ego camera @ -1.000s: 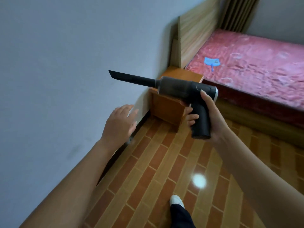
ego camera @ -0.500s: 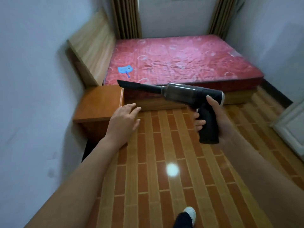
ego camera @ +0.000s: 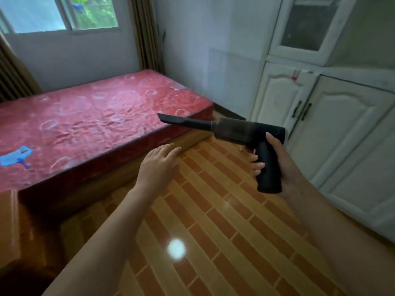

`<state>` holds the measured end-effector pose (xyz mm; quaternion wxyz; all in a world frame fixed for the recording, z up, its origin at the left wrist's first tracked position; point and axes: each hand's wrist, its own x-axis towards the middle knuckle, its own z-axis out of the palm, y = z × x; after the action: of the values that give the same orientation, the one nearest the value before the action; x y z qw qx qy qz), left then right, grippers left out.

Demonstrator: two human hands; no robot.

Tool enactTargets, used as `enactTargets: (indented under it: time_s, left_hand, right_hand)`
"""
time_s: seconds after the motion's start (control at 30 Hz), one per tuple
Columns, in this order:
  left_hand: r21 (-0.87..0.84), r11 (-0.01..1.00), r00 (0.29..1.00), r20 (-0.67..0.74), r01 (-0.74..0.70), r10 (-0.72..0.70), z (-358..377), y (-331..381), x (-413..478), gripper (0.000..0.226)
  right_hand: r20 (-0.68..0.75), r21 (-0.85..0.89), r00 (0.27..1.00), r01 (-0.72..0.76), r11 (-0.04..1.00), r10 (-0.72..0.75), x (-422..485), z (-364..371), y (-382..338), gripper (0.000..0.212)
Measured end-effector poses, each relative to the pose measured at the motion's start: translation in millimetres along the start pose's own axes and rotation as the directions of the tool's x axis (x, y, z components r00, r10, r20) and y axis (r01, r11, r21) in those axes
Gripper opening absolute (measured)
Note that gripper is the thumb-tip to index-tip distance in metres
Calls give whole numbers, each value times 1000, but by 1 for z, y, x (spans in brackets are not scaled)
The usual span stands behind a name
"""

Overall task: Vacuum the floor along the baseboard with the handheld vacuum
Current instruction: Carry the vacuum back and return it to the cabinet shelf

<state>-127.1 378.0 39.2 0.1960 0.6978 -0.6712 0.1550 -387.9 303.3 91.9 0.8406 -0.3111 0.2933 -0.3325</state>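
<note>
My right hand (ego camera: 275, 161) grips the handle of a black handheld vacuum (ego camera: 241, 133), held level in the air at about waist height. Its long narrow nozzle (ego camera: 183, 121) points left, toward the bed's corner. My left hand (ego camera: 159, 163) hovers in the air with fingers straight and close together, holding nothing, to the left of the vacuum and a little below the nozzle. A dark baseboard (ego camera: 229, 113) runs along the far wall between the bed and the white cabinet. The floor (ego camera: 213, 221) is brick-patterned in orange and tan.
A bed with a red mattress (ego camera: 96, 116) fills the left, a blue object (ego camera: 16, 157) lying on it. An orange nightstand (ego camera: 12, 227) sits at the lower left. White cabinets (ego camera: 342, 129) line the right wall. Behind the bed are a window and curtains.
The view has swung right, from the left wall and nightstand across the bed to the white cabinets. Both hands keep the same pose, the right one still gripping the vacuum.
</note>
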Motion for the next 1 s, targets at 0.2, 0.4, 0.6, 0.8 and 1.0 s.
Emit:
enactTargets:
  time_s: [0.2,0.4,0.6,0.8,1.0]
  left_hand:
    - [-136,978,985,51,-157,165,50,45,78,44]
    - [-251,908,934,36,-336,355,76,95,150,48]
    - [-316,814,860,-14,-488,510,88,137,207,47]
    - [-344,757,814,-39,-556,580,102,165,226,45]
    - [-337,714,776,-91,-614,625,108,180,269,45]
  right_hand:
    - [-205,105,970,153,983,-129,-16,-60,-45,71]
    - [-382,71,882,327,942,-277,-35,-88,-74,58]
    - [-524,65,768,466,883,-367,-54,-94,-99,47]
    - [-515,46,725,556,830,-457,-61,-100,-102,79]
    - [-523,65,702,598,799,-483,-50,-106,-119,85]
